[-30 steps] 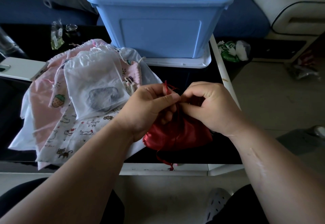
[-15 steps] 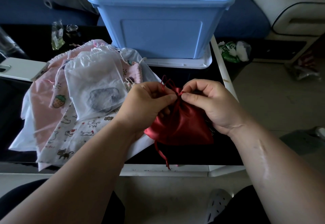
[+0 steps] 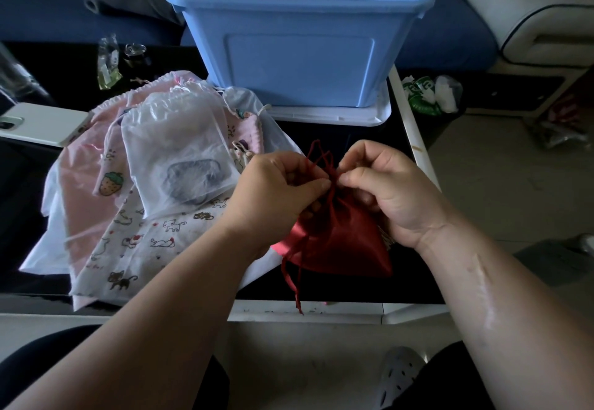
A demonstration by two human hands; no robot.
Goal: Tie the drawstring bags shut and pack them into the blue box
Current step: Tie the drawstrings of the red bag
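Observation:
A red satin drawstring bag (image 3: 345, 242) lies on the dark table near its front edge. My left hand (image 3: 273, 197) and my right hand (image 3: 390, 191) pinch its red cord (image 3: 323, 160) at the gathered neck; loops stick up between my fingertips and loose cord ends (image 3: 294, 284) hang over the table edge. The blue box (image 3: 300, 33) stands open behind, on a white lid (image 3: 337, 115). To the left lies a pile of several drawstring bags (image 3: 135, 204), with a sheer white one (image 3: 175, 152) on top.
A white phone (image 3: 41, 123) lies at the table's left. Small packets (image 3: 109, 62) and a jar (image 3: 135, 54) sit at the back left. A white-edged table rim (image 3: 414, 149) runs along the right. Green-and-white wrappers (image 3: 424, 94) lie on a lower shelf. A blue sofa (image 3: 450, 36) is behind.
The bag's neck has been drawn tighter and the red body has come into fuller view. Both hands shifted slightly up and apart, and cord loops now stand above my fingertips.

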